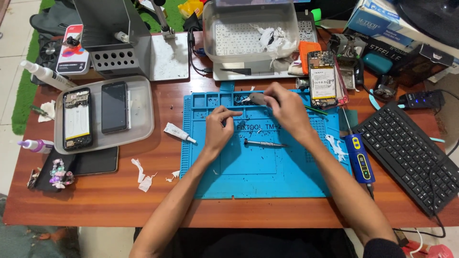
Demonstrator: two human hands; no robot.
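Both hands over the blue silicone repair mat [248, 177] on the wooden desk [95, 196]. Right hand [287, 112] fingers pinched on a small grey oval part [256, 98] at the mat's top compartments. Left hand [219, 129] empty, fingers loosely curled, index tip pressing the mat beside it. Slim metal screwdriver [264, 143] lies just below both hands. Best to keep the pinch light, steady the wrist on the mat, hold the part low over the tray slots so nothing rolls off
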